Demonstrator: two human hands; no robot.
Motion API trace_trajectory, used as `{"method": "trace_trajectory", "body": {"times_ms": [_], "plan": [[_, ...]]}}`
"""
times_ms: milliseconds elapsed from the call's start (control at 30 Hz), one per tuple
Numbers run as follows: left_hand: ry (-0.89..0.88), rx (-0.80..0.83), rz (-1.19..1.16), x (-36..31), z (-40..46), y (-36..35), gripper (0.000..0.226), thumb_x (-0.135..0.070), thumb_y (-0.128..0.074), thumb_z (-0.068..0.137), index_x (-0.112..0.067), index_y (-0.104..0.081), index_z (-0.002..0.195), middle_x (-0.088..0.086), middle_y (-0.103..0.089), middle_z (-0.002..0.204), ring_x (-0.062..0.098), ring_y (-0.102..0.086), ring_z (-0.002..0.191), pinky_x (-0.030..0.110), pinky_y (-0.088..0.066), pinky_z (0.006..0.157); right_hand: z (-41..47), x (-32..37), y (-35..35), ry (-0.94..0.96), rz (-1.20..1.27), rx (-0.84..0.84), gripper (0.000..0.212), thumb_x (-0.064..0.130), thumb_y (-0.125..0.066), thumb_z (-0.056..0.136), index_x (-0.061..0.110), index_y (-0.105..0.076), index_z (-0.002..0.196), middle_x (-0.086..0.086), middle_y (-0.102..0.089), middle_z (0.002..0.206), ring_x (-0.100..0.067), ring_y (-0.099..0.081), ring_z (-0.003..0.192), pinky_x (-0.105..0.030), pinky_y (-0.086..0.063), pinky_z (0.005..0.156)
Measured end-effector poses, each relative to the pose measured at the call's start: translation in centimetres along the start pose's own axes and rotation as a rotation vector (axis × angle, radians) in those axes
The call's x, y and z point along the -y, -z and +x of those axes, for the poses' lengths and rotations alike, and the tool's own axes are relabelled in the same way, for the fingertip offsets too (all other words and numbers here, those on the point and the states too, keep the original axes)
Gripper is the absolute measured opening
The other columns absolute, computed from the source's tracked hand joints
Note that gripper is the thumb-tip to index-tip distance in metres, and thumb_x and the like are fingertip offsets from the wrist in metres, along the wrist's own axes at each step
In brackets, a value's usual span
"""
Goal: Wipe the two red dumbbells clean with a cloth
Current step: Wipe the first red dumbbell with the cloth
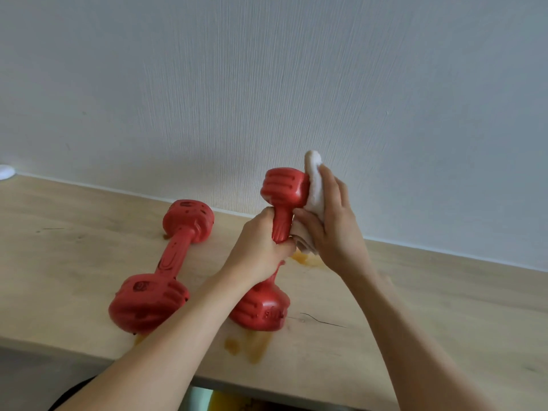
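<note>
The right hand (332, 229) holds a white cloth (315, 191) flat under loosely extended fingers, thumb tucked beneath, pressing it against the right side of the upper head of a red dumbbell (283, 188). The left hand (261, 247) has its fingers curled tight round that dumbbell's handle, just below the upper head. The dumbbell stands nearly upright, its long axis running from a lower head resting on the table (415, 307) up and slightly away to the head being wiped. The cloth lies to the right of the head and touches it; the top and left faces of the head are bare, so the wipe would, by my judgement, need to travel leftward over the top or the dumbbell be turned in the left hand. The right hand is the one nearer the surface to be cleaned. Dumbbell 2 (166, 262) lies on its side on the table to the left, well apart from both hands, its long axis running from near to far; dark marks show on its heads, so it likely awaits cleaning. Amber smears (252, 345) stain the table under the standing dumbbell and by the cloth's lower edge. The left forearm hides part of the lower head, the left fingers hide the mid handle, and the cloth hides the right fingertips. A white object (6, 172) at the far left edge is cut off and unclear.
</note>
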State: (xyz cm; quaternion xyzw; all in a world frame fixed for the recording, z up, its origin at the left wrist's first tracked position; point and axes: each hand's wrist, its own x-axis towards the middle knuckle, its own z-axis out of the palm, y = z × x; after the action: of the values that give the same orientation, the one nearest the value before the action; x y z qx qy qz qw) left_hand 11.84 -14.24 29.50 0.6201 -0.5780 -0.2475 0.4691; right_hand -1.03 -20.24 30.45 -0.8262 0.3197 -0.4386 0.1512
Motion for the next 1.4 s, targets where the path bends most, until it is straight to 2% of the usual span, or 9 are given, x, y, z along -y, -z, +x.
{"method": "trace_trajectory", "body": {"times_ms": [167,467,533,633,733,867,1067,1233,1400], "plan": [[-0.040,-0.016,0.116,-0.2,0.0,-0.3,0.020,-0.006,-0.060,0.079,-0.017,-0.044,0.075,-0.003,-0.053,0.063,0.005,-0.052,0.050,0.013,-0.039,0.045,1.4,2.5,-1.7,0.199,-0.403,-0.071,0.064,0.026,-0.059,0.088,0.013,-0.032,0.145,-0.021,-0.032,0.146,-0.040,-0.031,0.133,-0.048,-0.038,0.104],[-0.003,0.074,-0.059,0.1,-0.3,0.3,0.028,-0.001,-0.065,0.076,-0.007,-0.056,0.102,0.013,-0.065,0.086,0.025,-0.069,0.065,0.035,-0.058,0.059,0.0,-0.7,-0.3,-0.020,0.167,0.017,0.079,0.051,-0.062,0.079,0.020,-0.028,0.143,-0.004,-0.036,0.138,-0.013,-0.045,0.123,-0.023,-0.039,0.100],[0.002,0.078,-0.077,0.2,-0.3,0.3,0.028,-0.001,-0.066,0.075,-0.006,-0.057,0.101,0.015,-0.065,0.087,0.026,-0.069,0.067,0.037,-0.059,0.059,-0.4,-1.1,-0.2,-0.105,0.330,0.057,0.075,0.051,-0.067,0.078,0.032,-0.028,0.138,-0.012,-0.044,0.128,-0.027,-0.062,0.095,-0.040,-0.055,0.075],[0.013,0.088,-0.089,0.3,-0.2,0.4,0.027,-0.001,-0.066,0.076,-0.008,-0.057,0.100,0.017,-0.065,0.087,0.026,-0.069,0.067,0.034,-0.058,0.058,-0.6,-0.9,0.0,-0.162,0.401,0.045,0.066,0.045,-0.070,0.079,0.039,-0.029,0.130,-0.016,-0.051,0.112,-0.028,-0.063,0.064,-0.031,-0.053,0.048],[0.041,0.090,-0.107,0.4,-0.3,0.4,0.023,-0.002,-0.066,0.078,-0.012,-0.058,0.097,0.011,-0.067,0.083,0.024,-0.070,0.068,0.036,-0.059,0.060,-0.2,0.5,-0.7,-0.195,0.287,0.026,0.074,0.042,-0.068,0.082,0.024,-0.025,0.140,-0.014,-0.044,0.126,-0.030,-0.062,0.092,-0.039,-0.053,0.071],[0.018,0.025,-0.048,0.5,-0.3,0.3,0.025,-0.005,-0.066,0.077,-0.022,-0.049,0.072,-0.011,-0.054,0.060,-0.007,-0.056,0.050,0.009,-0.040,0.048,0.2,2.6,-1.8,-0.134,-0.095,0.045,0.087,0.026,-0.065,0.085,0.014,-0.007,0.149,-0.018,-0.013,0.146,-0.036,-0.024,0.131,-0.046,-0.027,0.108],[0.060,0.114,-0.184,1.0,-0.4,0.4,0.023,-0.004,-0.067,0.079,-0.012,-0.059,0.100,0.004,-0.069,0.081,0.018,-0.070,0.066,0.035,-0.059,0.060,0.4,0.7,0.2,-0.120,0.174,0.172,0.087,0.017,-0.070,0.082,0.027,-0.013,0.148,0.003,-0.019,0.141,-0.017,-0.026,0.135,-0.039,-0.027,0.113],[0.051,0.178,-0.267,0.5,-0.7,0.5,0.021,-0.001,-0.069,0.080,-0.010,-0.059,0.096,0.003,-0.064,0.077,0.009,-0.067,0.061,0.022,-0.053,0.054,-0.4,-1.0,1.4,-0.179,0.490,0.226,0.080,0.015,-0.073,0.079,0.024,-0.023,0.141,-0.007,-0.054,0.114,-0.016,-0.065,0.065,-0.029,-0.053,0.052],[0.055,0.217,-0.307,0.4,-0.7,0.3,0.018,-0.001,-0.068,0.080,-0.013,-0.058,0.087,0.003,-0.063,0.072,0.007,-0.065,0.057,0.020,-0.050,0.051,-1.3,-1.5,1.2,-0.223,0.588,0.188,0.068,-0.006,-0.057,0.084,0.016,-0.021,0.137,-0.006,-0.057,0.094,-0.013,-0.061,0.050,-0.022,-0.046,0.042]]}}
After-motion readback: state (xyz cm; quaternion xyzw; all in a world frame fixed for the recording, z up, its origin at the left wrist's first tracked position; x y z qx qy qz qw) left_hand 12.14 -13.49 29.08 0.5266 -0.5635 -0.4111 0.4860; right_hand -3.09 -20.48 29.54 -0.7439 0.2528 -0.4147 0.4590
